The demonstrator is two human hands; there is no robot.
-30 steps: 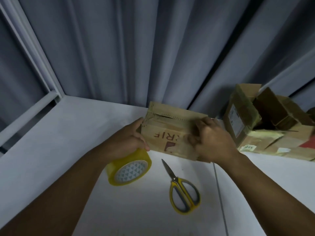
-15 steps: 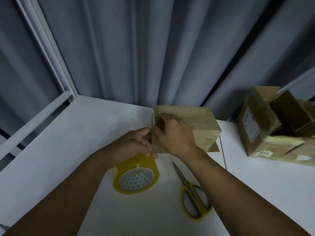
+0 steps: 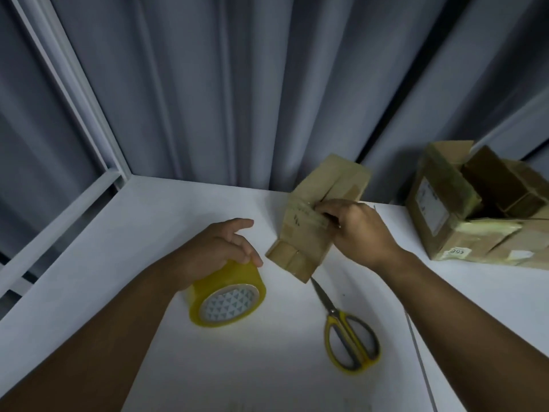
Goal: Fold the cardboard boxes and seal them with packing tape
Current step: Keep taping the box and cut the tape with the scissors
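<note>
Right hand [image 3: 359, 230] is pinching the tilted cardboard box [image 3: 337, 178]; left hand [image 3: 214, 251], at eight o'clock, is cupping the tape roll [image 3: 228, 295].

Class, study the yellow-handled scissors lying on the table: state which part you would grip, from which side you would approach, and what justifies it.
Grip the yellow handle loops of the scissors, coming from the near side, from above. They lie flat and closed, handles toward the person; the blades point away, their tip by the cardboard box.
</note>
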